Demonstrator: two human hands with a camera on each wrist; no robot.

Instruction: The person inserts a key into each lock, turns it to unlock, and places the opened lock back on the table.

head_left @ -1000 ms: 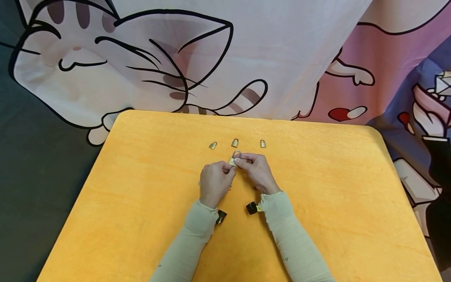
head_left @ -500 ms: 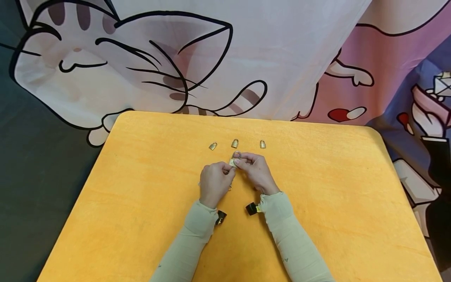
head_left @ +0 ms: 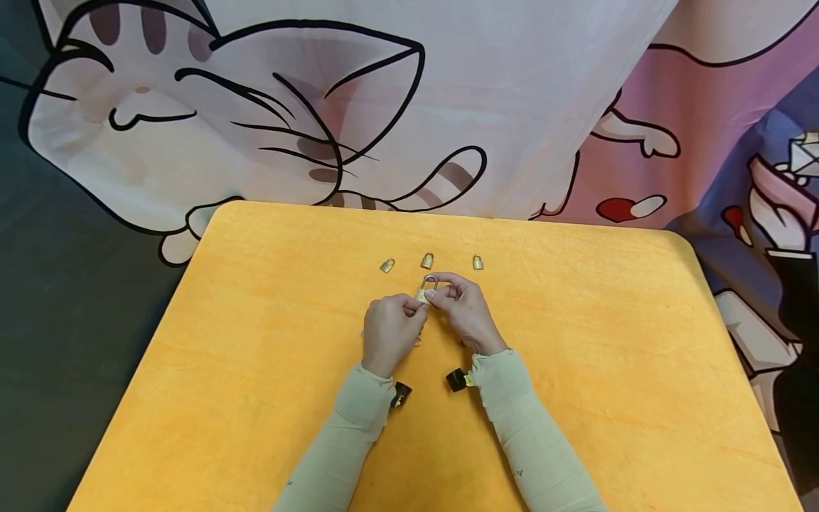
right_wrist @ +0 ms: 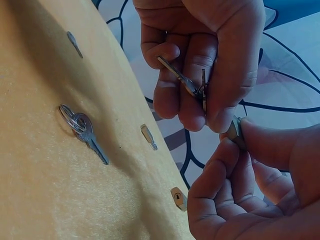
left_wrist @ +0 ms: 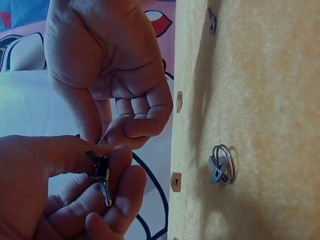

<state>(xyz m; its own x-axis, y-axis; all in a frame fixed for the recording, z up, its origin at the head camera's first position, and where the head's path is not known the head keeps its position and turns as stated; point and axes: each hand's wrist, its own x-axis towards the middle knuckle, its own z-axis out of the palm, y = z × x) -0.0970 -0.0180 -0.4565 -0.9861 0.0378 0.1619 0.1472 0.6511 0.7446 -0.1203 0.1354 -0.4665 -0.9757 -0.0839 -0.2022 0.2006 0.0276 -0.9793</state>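
Note:
A small brass padlock (head_left: 423,295) with its silver shackle pointing up is held above the table. The right hand (head_left: 469,316) pinches its body between thumb and fingers, and the index finger reaches over by the top of the shackle. The left hand (head_left: 392,333) pinches a key at the padlock's lower end; the keyhole is hidden by the fingers. More keys (right_wrist: 182,80) on the same ring dangle beneath the left fingers in the right wrist view. The left wrist view shows these keys (left_wrist: 103,175) in front of the curled left fingers.
Three brass padlocks lie in a row towards the far edge: left (head_left: 387,265), middle (head_left: 427,261) and right (head_left: 478,262). Keys on a ring (right_wrist: 85,131) and another key (right_wrist: 74,44) lie on the yellow table (head_left: 288,355). A cat-print cloth (head_left: 512,107) hangs behind.
The right index finger has lifted and stretched to the top of the shackle. The left hand and the padlock have stayed nearly in place.

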